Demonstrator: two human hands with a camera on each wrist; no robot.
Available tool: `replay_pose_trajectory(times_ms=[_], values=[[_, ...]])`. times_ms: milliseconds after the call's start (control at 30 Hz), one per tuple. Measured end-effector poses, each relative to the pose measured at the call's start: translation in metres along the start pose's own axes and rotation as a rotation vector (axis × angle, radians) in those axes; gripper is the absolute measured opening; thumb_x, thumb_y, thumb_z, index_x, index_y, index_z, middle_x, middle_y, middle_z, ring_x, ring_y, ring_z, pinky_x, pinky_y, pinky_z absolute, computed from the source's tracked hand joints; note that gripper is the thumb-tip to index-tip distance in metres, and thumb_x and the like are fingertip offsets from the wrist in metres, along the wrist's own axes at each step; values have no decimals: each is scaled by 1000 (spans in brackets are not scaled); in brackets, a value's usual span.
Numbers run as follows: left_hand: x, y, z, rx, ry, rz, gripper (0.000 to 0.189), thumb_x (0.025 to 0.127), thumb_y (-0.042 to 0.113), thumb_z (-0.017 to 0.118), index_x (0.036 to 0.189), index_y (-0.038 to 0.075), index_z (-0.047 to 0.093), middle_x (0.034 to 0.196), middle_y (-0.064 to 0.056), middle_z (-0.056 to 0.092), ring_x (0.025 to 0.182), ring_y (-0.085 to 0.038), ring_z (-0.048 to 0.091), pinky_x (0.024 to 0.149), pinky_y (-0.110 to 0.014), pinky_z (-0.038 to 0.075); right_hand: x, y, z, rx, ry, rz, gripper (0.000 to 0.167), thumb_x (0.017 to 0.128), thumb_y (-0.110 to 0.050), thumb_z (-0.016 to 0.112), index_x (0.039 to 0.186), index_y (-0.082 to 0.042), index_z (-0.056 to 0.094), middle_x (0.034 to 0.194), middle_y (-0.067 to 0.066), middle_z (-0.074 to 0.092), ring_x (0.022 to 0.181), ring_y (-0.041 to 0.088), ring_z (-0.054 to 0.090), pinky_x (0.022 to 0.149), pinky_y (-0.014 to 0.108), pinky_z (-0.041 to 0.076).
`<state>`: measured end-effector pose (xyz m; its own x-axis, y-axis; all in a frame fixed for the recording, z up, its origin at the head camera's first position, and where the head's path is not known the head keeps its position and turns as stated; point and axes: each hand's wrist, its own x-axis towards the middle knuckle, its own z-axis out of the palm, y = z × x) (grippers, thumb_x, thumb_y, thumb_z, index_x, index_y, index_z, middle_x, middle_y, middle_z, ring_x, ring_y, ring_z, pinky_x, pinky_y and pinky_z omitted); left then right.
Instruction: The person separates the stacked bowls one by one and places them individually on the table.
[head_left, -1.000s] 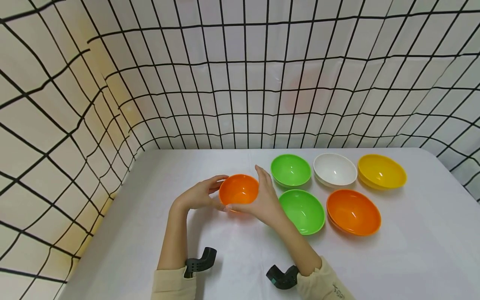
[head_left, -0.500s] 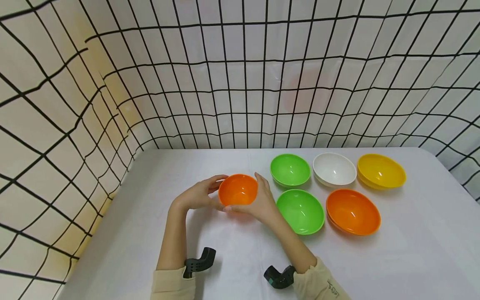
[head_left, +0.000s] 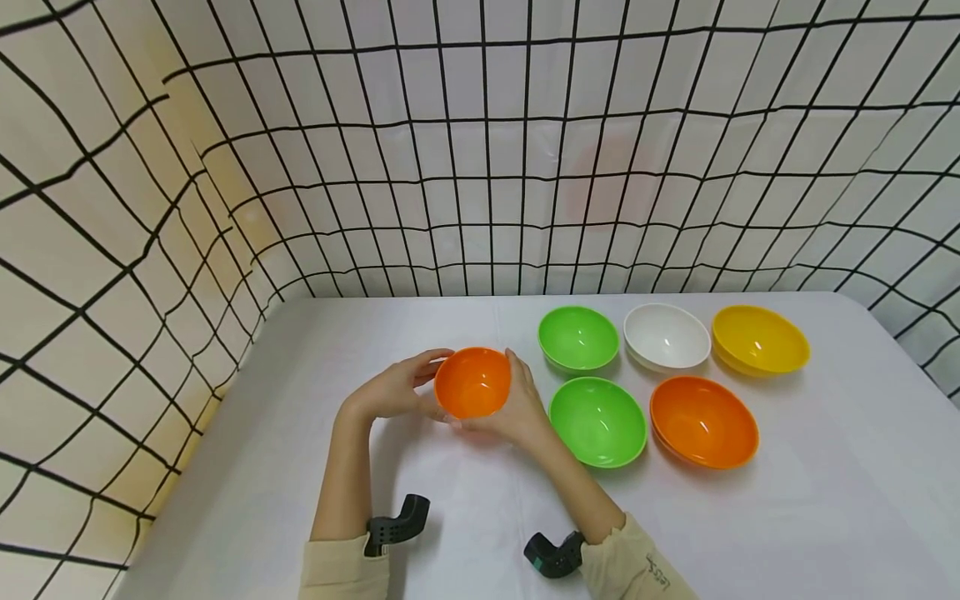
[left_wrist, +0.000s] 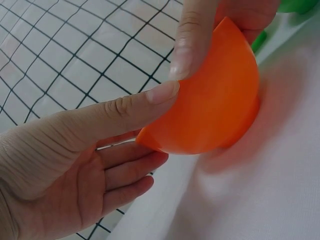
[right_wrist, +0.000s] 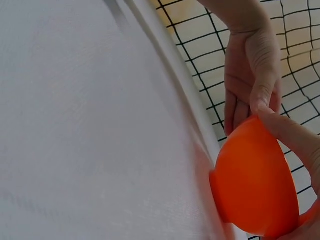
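A small orange bowl (head_left: 472, 383) is held between both hands, left of the other bowls, its open top facing up. My left hand (head_left: 396, 392) grips its left side, thumb at the near rim and fingers round the far side. From the right, my right hand (head_left: 519, 408) grips it the same way. In the left wrist view, the two thumb tips meet at the rim of the orange bowl (left_wrist: 220, 100). The base of the bowl (right_wrist: 255, 180) is close to the tablecloth in the right wrist view; whether it touches, I cannot tell.
Right of the hands stand a green bowl (head_left: 578, 339), a white bowl (head_left: 667, 337) and a yellow bowl (head_left: 760, 341) in the back row. Before them are another green bowl (head_left: 597, 422) and a larger orange bowl (head_left: 703, 422). A black grid netting (head_left: 487, 175) rises behind the white table (head_left: 825, 500).
The right hand's raised fingers have come down and in against the small orange bowl's right side. The left hand keeps its hold, and the other bowls stay in place.
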<state>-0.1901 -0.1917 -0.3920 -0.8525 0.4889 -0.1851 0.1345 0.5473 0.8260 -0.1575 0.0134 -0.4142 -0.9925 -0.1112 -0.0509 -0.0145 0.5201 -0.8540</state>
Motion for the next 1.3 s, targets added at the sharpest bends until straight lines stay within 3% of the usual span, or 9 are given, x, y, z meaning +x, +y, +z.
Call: replay_pose_trajectory(times_ms=[367,600,833,1000,1300], values=[[-2,0,-1,-6,-1,-3,87,65,25,84,139,21,38,139,2,45,131,-21,40,106,-49,33,-1,1,2,4,16,-69,124,50,-28,91,145,-3,16,143,18,28,123,38,40,98,55,39],[-5,1,-3,2,11,-7,86,65,25,84,138,22,39,139,2,45,132,-21,38,106,-51,32,-1,0,6,4,24,-69,122,50,-28,91,145,-6,17,144,14,27,124,35,39,98,54,39],[-5,4,-6,-22,5,33,89,64,27,85,140,21,37,140,1,43,132,-21,37,107,-50,31,-2,-2,4,-5,61,-86,118,50,-30,90,144,-7,22,142,14,31,121,34,42,96,53,41],[-6,6,-8,-57,11,63,87,66,29,84,139,20,38,140,2,44,131,-20,39,106,-46,33,-3,-8,-2,5,81,-86,116,51,-31,89,144,-8,23,142,12,33,121,34,42,96,52,41],[-7,7,-9,-80,79,106,78,70,34,80,137,19,42,138,7,45,130,-15,40,107,-39,34,-10,-29,-29,32,108,-17,119,51,-36,89,146,-14,20,142,7,33,123,31,39,95,53,42]])
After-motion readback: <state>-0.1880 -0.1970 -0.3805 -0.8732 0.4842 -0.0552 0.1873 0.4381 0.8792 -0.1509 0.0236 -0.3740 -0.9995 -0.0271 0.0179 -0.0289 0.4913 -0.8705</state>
